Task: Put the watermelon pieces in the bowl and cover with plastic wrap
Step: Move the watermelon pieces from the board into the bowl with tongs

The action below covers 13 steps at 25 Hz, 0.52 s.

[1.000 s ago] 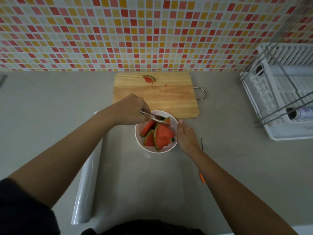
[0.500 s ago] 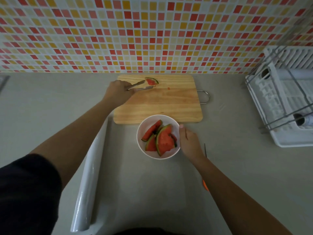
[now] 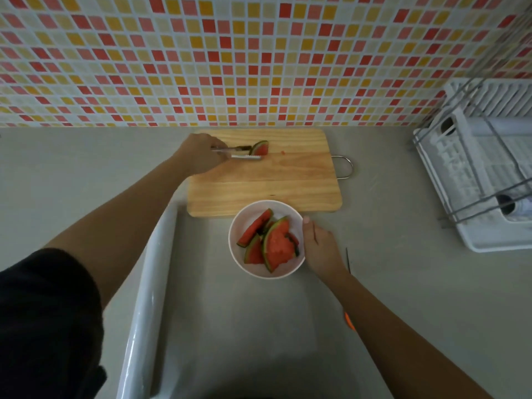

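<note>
A white bowl sits on the grey counter just in front of the wooden cutting board; it holds several watermelon wedges. One small watermelon piece lies at the board's far edge. My left hand grips metal tongs whose tips close around that piece. My right hand rests against the bowl's right rim, thumb at the rim. A roll of plastic wrap lies lengthwise left of the bowl, with a sheet pulled out across the counter.
A knife with an orange handle lies on the counter right of the bowl, partly hidden under my right forearm. A white dish rack stands at the right. The tiled wall runs behind the board.
My left hand moved the tongs from the bowl to the board's far edge and brought their tips around the last watermelon piece. My right hand stayed at the bowl.
</note>
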Tool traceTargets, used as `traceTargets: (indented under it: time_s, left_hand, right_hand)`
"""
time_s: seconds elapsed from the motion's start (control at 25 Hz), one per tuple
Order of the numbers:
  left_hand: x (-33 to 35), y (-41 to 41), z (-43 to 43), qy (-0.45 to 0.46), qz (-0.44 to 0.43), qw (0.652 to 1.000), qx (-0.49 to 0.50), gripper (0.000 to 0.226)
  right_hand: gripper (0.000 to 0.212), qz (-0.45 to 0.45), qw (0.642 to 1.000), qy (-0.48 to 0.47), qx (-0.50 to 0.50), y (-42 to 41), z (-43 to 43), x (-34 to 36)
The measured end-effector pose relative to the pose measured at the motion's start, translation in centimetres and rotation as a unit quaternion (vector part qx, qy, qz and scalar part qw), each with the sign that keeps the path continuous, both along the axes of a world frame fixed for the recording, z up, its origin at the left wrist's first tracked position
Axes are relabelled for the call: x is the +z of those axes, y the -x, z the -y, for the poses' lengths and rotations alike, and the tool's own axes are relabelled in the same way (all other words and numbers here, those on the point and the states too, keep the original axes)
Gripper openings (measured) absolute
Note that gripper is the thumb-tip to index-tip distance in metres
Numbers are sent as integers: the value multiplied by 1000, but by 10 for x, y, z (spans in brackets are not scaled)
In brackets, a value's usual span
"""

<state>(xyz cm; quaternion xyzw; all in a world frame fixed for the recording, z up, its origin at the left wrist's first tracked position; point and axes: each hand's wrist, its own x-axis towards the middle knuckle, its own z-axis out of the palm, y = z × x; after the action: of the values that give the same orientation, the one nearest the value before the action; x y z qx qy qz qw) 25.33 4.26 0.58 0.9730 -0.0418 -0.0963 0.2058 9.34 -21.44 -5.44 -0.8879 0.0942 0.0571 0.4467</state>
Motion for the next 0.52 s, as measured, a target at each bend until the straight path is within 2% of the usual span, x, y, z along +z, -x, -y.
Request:
traceTargets:
  time_s: [0.08,0.16,0.4,0.52]
  left_hand:
    - [-1,15,-7,-1,47,999,-9,33]
    - [1,23,-8,18,81,996,22,33]
    - [0,17,50,1,35,995,90,38]
    - [1,24,73,-46,58,994,75,32]
  right_hand:
    - [47,3,1000,1,1,0,1,-1]
    - [47,4,1000,-7,-1,0,2,-2]
    - [50,7,1000,0,-2,1,1,0]
    - [49,13,1000,1,5,1,1,0]
